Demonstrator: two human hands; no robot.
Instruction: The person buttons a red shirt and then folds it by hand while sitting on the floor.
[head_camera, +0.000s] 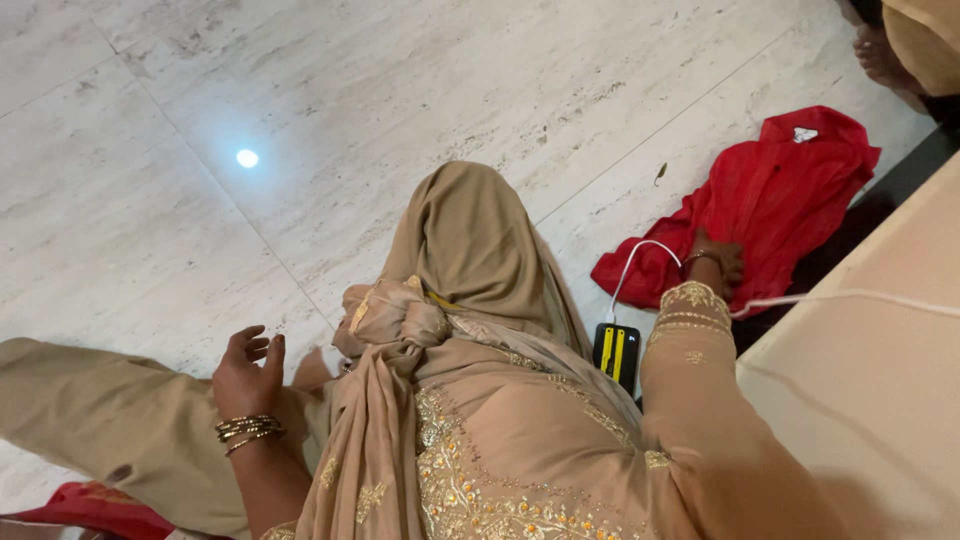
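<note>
- A person in a beige tunic (520, 440), its front worked with gold thread and small orange and yellow sequins.
- Matching tan trousers (470, 240), plain and loosely draped.
- A pale beige scarf (385, 330), knotted and hanging in folds, with small gold motifs.
- The full-length sleeve (690, 330) is banded with gold embroidery at the cuff.
- Several thin gold bangles (248, 430) ring the wrist of the left hand (247, 375); a bangle also shows at the right hand (715, 262).

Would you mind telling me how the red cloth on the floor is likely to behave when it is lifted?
The red cloth lies crumpled in soft folds, so it would probably droop limply. It looks thin, likely light. The right hand rests on its edge.
</note>
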